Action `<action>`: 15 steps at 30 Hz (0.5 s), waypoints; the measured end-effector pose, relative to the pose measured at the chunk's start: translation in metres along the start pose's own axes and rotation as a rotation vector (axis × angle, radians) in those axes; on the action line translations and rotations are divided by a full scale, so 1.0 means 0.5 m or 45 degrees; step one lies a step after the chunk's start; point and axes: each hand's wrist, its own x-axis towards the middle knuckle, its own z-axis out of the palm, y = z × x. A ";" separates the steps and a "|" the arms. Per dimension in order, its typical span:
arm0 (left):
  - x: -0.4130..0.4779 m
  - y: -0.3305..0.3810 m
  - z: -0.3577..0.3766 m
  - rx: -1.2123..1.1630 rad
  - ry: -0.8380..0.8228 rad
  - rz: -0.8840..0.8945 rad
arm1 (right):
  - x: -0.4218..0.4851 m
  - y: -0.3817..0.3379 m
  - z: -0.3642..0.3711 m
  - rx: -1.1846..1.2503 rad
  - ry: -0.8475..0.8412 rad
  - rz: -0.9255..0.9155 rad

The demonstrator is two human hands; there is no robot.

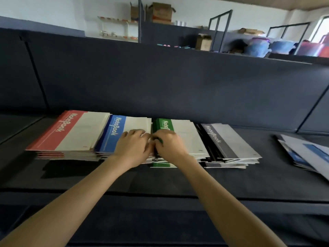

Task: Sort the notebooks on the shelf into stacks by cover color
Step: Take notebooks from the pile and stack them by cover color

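Four notebook stacks lie side by side on the dark shelf [160,179]: a red stack [71,132] at the left, then a blue stack [115,131], a green stack [183,134] and a grey-black stack [229,139]. My left hand [132,147] rests on the blue stack's right part, fingers curled at the seam between blue and green. My right hand [169,145] lies on the green stack's left edge, its fingers curled over the green spine. Both hands meet at that seam. Whether either hand holds a notebook is hidden.
A few loose blue-and-white notebooks [308,154] lie fanned at the shelf's right end. The shelf's dark back wall [160,86] rises right behind the stacks. Cardboard boxes [160,12] and metal frames stand far behind.
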 end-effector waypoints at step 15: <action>0.217 0.517 0.116 -0.149 -0.130 0.510 | -0.217 0.485 -0.269 -0.274 0.166 0.716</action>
